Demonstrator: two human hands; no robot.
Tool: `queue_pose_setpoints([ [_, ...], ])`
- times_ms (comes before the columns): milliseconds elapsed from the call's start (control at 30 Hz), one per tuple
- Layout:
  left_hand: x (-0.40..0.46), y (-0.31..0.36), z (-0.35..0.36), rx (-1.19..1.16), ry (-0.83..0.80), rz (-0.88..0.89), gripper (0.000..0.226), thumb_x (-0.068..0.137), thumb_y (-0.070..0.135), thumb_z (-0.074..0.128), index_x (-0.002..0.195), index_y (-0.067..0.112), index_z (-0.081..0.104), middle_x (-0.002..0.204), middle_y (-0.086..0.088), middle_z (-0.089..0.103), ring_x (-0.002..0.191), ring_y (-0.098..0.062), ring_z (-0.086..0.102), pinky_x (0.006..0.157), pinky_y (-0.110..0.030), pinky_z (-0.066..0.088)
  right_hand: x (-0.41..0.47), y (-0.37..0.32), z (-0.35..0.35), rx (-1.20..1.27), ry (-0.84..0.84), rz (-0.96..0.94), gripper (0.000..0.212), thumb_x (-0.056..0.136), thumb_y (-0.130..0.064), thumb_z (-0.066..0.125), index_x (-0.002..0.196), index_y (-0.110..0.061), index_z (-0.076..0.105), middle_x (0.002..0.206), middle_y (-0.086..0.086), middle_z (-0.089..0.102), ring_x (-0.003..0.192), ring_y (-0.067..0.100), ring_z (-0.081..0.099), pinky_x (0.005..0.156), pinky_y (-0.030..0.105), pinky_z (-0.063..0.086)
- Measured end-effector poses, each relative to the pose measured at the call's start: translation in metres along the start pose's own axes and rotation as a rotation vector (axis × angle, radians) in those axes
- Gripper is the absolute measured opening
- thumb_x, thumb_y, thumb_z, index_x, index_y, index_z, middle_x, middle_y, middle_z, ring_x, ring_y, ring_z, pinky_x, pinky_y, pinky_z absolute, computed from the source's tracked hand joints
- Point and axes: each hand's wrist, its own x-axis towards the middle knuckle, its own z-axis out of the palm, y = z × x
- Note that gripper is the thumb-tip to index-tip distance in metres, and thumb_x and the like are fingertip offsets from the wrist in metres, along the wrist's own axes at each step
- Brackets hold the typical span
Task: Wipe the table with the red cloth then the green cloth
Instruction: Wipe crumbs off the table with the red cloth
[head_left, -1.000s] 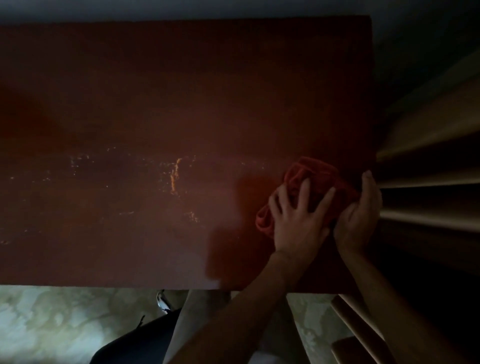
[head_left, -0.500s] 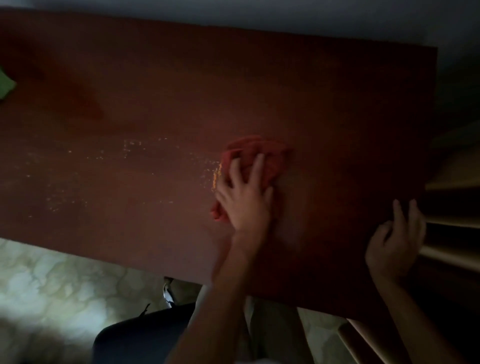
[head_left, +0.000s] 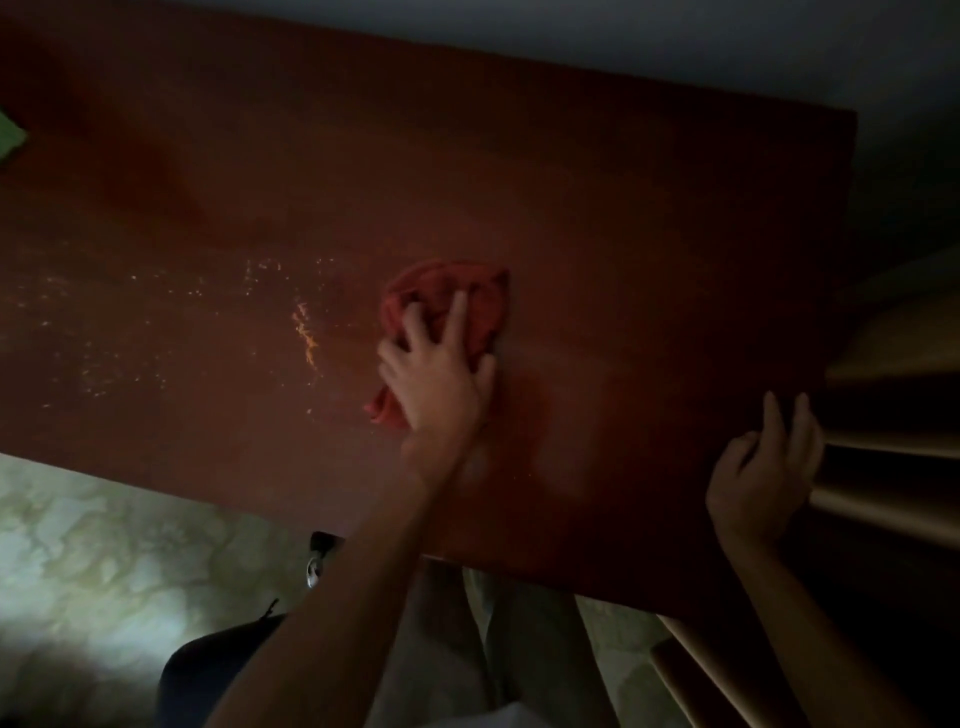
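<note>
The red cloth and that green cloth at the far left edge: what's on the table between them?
In the head view, only bare tabletop with pale crumbs or scratches lies between the red cloth and the green cloth.

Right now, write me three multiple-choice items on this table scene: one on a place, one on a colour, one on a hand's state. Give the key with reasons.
1. Where does the green cloth lie?
A. at the far left edge of the view, on the table
B. under the left hand
C. on the floor

2. What colour is the cloth under the left hand?
A. green
B. red
C. white

3. How is the right hand occupied?
A. it grips the red cloth
B. it presses the green cloth
C. it holds no cloth, at the table's right edge

Key: 1 A, a green corner shows at the left border, apart from both hands. 2 B, the red cloth bunches beneath the spread fingers. 3 C, its fingers are loosely curled, far from either cloth.
</note>
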Motion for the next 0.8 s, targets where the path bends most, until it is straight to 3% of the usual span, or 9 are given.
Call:
queue_pose_setpoints([
  [200, -0.058, 0.085, 0.028, -0.033, -0.182, 0.3, 0.085, 0.073, 0.053, 0.07, 0.148, 0.038, 0.033, 0.151, -0.01, 0.032, 0.11, -0.043, 0.043, 0.091, -0.049, 0.041, -0.003, -0.004, 0.0, -0.073, -0.018, -0.003, 0.049, 0.096, -0.021, 0.032, 0.144, -0.01, 0.038, 0.157, 0.013, 0.025, 0.142, 0.035, 0.025, 0.114, 0.047, 0.024],
  [400, -0.145, 0.043, 0.041, -0.097, -0.233, 0.466, 0.096, 0.058, 0.055, 0.081, 0.143, 0.042, 0.039, 0.142, -0.006, 0.037, 0.113, -0.037, 0.048, 0.085, -0.046, 0.053, -0.003, -0.007, -0.001, -0.089, 0.018, 0.01, 0.049, 0.095, -0.021, 0.033, 0.142, -0.009, 0.04, 0.155, 0.014, 0.029, 0.139, 0.036, 0.029, 0.113, 0.046, 0.026],
  [533, -0.152, -0.014, 0.032, -0.048, -0.231, 0.421, 0.099, 0.053, 0.053, 0.084, 0.142, 0.047, 0.04, 0.142, -0.002, 0.039, 0.11, -0.033, 0.041, 0.082, -0.046, 0.052, -0.003, -0.006, -0.001, -0.062, 0.021, 0.016, 0.05, 0.095, -0.022, 0.033, 0.142, -0.01, 0.041, 0.155, 0.013, 0.03, 0.139, 0.037, 0.029, 0.112, 0.047, 0.026],
  [667, -0.104, -0.086, 0.009, -0.023, -0.147, 0.266, 0.093, 0.061, 0.042, 0.084, 0.143, 0.046, 0.04, 0.147, -0.006, 0.035, 0.104, -0.041, 0.046, 0.085, -0.051, 0.049, -0.004, -0.006, -0.001, -0.097, -0.009, 0.014, 0.049, 0.096, -0.02, 0.033, 0.144, -0.01, 0.037, 0.156, 0.014, 0.026, 0.141, 0.038, 0.025, 0.114, 0.051, 0.026],
  [800, -0.038, -0.16, -0.025, 0.04, -0.056, 0.19, 0.071, 0.076, 0.051, 0.061, 0.144, 0.042, 0.043, 0.146, -0.009, 0.038, 0.108, -0.044, 0.049, 0.089, -0.05, 0.043, -0.009, -0.038, 0.0, -0.123, -0.035, -0.034, 0.051, 0.095, -0.022, 0.036, 0.144, -0.007, 0.035, 0.154, 0.017, 0.027, 0.141, 0.039, 0.023, 0.116, 0.053, 0.02],
])
